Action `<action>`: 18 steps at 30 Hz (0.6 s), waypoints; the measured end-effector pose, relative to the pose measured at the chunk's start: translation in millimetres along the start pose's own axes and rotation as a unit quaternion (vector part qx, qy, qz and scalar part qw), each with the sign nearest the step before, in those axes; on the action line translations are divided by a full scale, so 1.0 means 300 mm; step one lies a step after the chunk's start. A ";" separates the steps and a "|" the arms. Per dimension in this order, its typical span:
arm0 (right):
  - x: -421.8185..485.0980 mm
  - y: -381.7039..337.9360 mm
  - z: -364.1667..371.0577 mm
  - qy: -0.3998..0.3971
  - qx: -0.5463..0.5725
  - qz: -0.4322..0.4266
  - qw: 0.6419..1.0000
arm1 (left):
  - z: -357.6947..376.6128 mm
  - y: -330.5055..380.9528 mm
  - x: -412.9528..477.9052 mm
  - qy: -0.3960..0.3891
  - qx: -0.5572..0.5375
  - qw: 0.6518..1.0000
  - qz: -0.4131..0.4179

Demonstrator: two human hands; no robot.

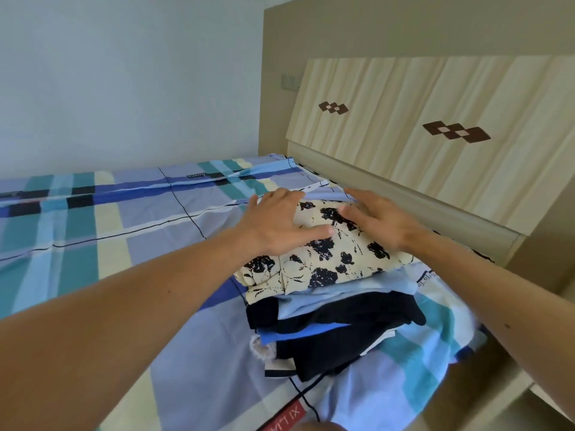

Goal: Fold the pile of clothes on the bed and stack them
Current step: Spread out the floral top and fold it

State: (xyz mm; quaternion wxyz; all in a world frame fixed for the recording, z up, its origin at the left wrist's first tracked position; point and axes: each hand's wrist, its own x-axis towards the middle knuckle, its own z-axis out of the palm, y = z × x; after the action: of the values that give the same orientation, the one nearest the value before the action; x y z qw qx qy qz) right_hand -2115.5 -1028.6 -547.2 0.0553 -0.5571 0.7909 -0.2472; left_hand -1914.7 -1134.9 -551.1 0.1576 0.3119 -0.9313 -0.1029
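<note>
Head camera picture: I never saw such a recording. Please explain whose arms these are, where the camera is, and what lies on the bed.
No machine here: a person wears one camera on the head, so you see their own bare arms reaching forward. The left hand and right hand lie flat, fingers straight, on a cream garment with black print; they grip nothing. It tops a stack of folded clothes, light blue and dark pieces. The stack lies on a checked bed sheet, beside a wooden headboard.
</note>
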 end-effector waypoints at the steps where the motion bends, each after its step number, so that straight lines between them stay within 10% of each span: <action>1: -0.005 -0.034 -0.008 0.013 0.019 -0.010 1.000 | -0.026 -0.012 -0.019 0.026 -0.018 0.999 0.003; 18: -0.100 -0.835 0.490 -0.022 0.258 -0.220 0.941 | -0.304 -0.556 -0.834 0.291 -0.154 0.932 -0.151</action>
State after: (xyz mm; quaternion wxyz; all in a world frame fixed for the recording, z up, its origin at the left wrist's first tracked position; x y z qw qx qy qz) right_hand -1837.1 -1114.1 -567.7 0.1592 -0.6889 0.5564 -0.4364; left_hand -1601.4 -1120.6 -572.1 0.4504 0.4375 -0.7590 -0.1720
